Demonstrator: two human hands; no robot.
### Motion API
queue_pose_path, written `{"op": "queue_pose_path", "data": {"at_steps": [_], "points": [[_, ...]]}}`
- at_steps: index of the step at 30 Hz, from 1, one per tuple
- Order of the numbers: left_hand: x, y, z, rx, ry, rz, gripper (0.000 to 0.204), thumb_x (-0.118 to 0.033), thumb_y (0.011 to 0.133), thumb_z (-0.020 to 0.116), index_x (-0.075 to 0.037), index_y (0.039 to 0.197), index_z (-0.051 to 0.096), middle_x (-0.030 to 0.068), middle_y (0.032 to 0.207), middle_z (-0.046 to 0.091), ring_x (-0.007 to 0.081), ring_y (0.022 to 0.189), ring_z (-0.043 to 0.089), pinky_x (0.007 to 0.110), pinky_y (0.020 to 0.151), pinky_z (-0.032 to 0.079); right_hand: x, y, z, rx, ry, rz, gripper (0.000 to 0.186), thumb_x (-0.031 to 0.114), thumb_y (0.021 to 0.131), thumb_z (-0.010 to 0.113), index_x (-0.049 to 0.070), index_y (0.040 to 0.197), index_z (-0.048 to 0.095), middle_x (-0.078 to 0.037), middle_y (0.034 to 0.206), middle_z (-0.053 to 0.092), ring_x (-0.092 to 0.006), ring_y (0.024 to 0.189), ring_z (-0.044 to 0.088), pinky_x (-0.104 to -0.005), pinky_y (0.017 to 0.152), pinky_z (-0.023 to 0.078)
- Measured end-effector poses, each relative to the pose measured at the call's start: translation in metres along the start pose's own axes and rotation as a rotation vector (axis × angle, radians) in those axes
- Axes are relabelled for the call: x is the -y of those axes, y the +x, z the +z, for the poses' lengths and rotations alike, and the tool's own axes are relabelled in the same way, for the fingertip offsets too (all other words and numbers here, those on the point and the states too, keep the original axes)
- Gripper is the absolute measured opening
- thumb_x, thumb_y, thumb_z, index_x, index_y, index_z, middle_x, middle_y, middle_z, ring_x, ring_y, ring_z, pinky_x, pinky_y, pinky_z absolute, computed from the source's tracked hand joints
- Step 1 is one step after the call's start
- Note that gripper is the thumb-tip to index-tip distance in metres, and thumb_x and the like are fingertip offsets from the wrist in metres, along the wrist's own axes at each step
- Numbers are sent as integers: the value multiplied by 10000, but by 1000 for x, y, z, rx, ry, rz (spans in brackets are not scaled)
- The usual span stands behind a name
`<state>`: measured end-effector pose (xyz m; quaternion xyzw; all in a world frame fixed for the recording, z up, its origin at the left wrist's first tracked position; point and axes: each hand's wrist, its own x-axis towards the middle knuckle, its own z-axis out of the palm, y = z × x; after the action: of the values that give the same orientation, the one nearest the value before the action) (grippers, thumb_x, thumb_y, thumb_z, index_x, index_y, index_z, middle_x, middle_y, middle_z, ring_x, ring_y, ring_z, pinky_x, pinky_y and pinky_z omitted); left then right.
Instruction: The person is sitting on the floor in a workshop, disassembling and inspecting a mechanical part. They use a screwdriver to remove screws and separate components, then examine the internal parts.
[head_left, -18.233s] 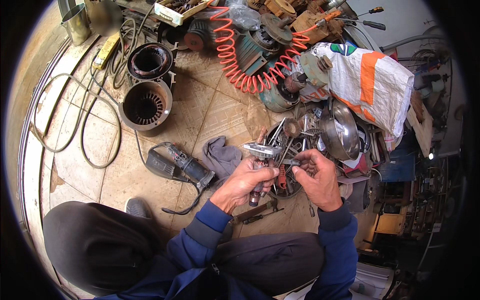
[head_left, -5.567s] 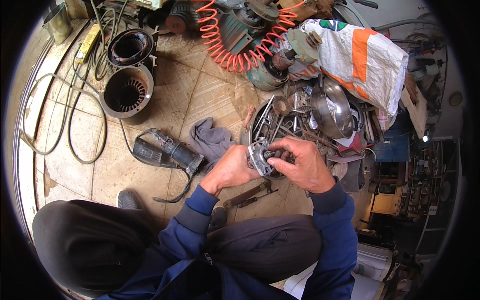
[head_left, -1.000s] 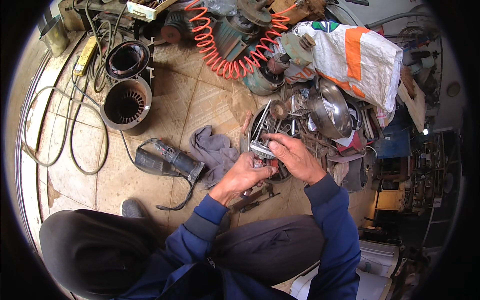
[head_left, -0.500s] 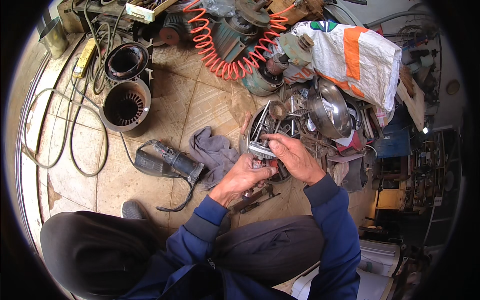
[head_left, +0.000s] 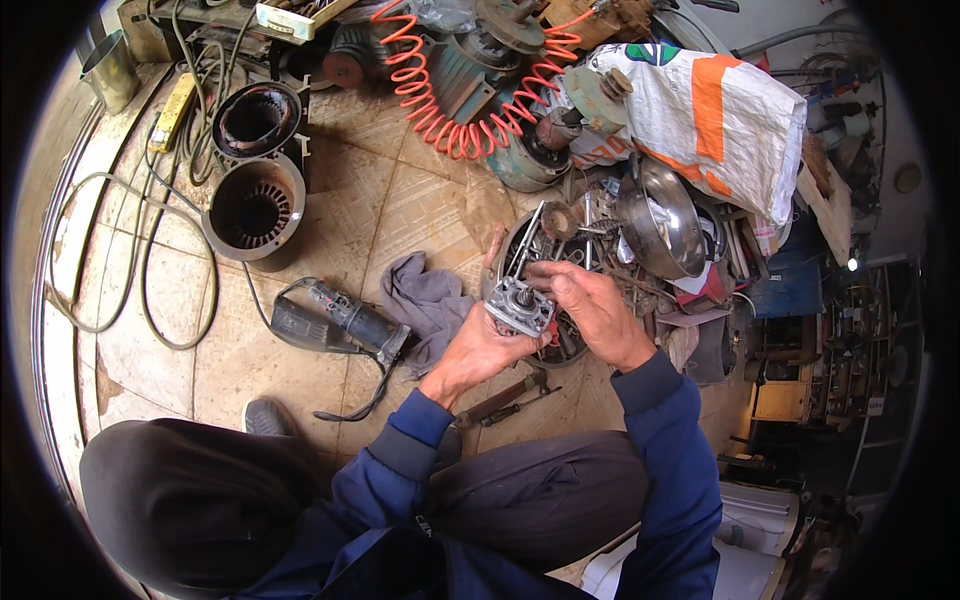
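Observation:
My left hand (head_left: 478, 352) is closed round a grey metal gear housing (head_left: 519, 308), which looks like a grinder's gear head. Its flat face tilts up toward me, and a short spindle (head_left: 525, 296) stands out of the middle. Just beyond the housing's upper right edge is my right hand (head_left: 603, 318), its fingers stretched out and the thumb apart from them. Whether those fingertips touch the housing, I cannot tell. Both hands are above a round pan (head_left: 492, 283) of tools and metal parts, partly hidden by them. Something red shows under the housing.
On the floor to the left lie a black corded power tool (head_left: 345, 318) and a grey rag (head_left: 425, 305). Two motor stators (head_left: 255, 210) stand farther left among cables. A steel bowl (head_left: 665, 220), a white sack (head_left: 740, 130) and a coiled orange hose (head_left: 455, 140) are at the back. A hammer (head_left: 505, 400) lies nearer me.
My left hand has turned the gear housing so that its spindle face shows upward; before, it was seen edge-on. My right hand's fingers have come off the housing's top.

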<state>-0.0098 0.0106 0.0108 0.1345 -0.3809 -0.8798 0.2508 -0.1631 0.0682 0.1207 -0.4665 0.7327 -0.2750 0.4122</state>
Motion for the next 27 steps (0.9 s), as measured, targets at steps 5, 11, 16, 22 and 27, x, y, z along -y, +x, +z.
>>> {"op": "queue_pose_path", "data": {"at_steps": [5, 11, 16, 22, 27], "points": [[-1, -1, -1, -30, 102, 157, 484, -81, 826, 829, -5, 1268, 648, 51, 1036, 730, 101, 933, 644, 295, 839, 536, 13, -1, -5, 70, 20, -1, 654, 476, 1075, 492, -92, 1398, 523, -190, 1287, 659, -220, 1176, 630, -363, 1038, 483], [11, -3, -7, -15, 213, 176, 300, -78, 840, 800, -7, 1117, 711, 37, 982, 753, 90, 864, 658, 292, 789, 549, 21, -3, -4, 72, 30, 13, 677, 499, 1063, 505, -91, 1395, 528, -188, 1269, 668, -221, 1143, 645, -357, 1024, 490], [13, -5, -6, -13, 177, 176, 211, -60, 872, 747, -20, 1079, 743, 26, 993, 760, 81, 898, 663, 289, 821, 555, 18, -3, 2, -13, 54, -41, 630, 515, 1022, 577, -37, 1323, 611, -58, 1028, 721, -80, 779, 587, -247, 696, 480], [15, -4, -5, -25, 158, 174, 221, -76, 841, 792, -9, 1036, 711, 20, 906, 741, 90, 796, 649, 284, 731, 541, 19, -4, 2, -9, 52, -40, 630, 514, 1024, 576, -39, 1324, 609, -62, 1041, 719, -80, 791, 589, -244, 708, 482], [14, -4, -4, -45, 196, 196, 278, -79, 854, 794, -13, 1103, 688, 21, 924, 729, 85, 796, 632, 283, 722, 539, 15, -2, 3, -12, 59, -50, 620, 502, 1030, 570, -44, 1320, 610, -67, 1037, 717, -86, 803, 595, -240, 716, 485]]}}
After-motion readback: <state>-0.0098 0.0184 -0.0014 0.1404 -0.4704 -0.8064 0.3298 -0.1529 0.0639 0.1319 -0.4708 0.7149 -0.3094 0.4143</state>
